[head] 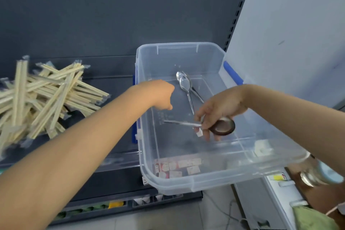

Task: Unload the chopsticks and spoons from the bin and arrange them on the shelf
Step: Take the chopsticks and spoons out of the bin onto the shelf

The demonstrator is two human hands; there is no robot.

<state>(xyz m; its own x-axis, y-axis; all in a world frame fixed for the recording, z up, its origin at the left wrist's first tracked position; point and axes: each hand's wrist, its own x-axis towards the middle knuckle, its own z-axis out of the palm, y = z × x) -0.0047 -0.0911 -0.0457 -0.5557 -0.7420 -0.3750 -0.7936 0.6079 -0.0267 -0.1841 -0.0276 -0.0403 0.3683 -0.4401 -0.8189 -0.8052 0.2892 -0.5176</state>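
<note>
A clear plastic bin [147, 172] with blue latches sits on the dark shelf [112, 69] at the right. Two steel spoons [185, 84] lie on its floor at the back. My right hand [218, 112] is inside the bin and grips a steel spoon [222, 126] near its bowl, the handle pointing left. My left hand [160, 94] reaches over the bin's left wall with its fingers curled and nothing seen in it. A loose heap of wrapped wooden chopsticks [43, 99] lies on the shelf at the left.
The shelf's dark back panel [112, 15] rises behind everything. A pale wall [298, 33] stands to the right. A white label [262, 147] lies in the bin's near right corner. Lower shelves [115, 204] with small packets show below, and the tiled floor.
</note>
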